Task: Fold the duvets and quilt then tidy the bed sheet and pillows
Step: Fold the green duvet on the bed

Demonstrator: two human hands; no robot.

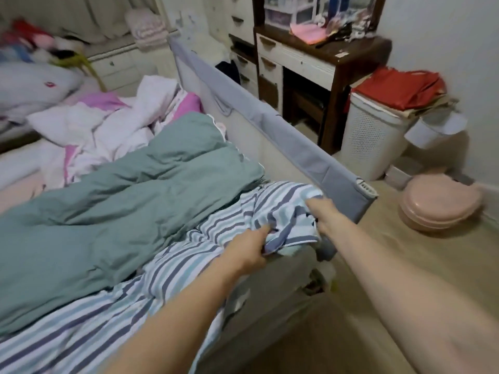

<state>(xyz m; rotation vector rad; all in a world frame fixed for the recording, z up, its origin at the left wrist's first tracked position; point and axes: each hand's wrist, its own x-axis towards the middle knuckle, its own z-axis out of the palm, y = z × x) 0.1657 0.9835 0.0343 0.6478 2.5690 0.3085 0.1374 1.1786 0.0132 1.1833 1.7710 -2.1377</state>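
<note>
A blue-and-white striped bed sheet (167,276) covers the near part of the bed, bunched at the corner by the rail. My left hand (249,248) grips a fold of that bunched sheet. My right hand (325,215) holds the same corner from the right, its fingers hidden in the cloth. A green duvet (121,211) lies crumpled across the middle of the bed. Behind it sits a white and pink quilt (113,128) in a heap. A pale blue pillow (32,87) rests at the far left.
A grey bed rail (270,122) runs along the bed's right side. Beyond it stand a dark desk with white drawers (305,63), a white laundry basket (372,141) topped with red cloth, and a pink lidded tub (440,203) on the beige floor.
</note>
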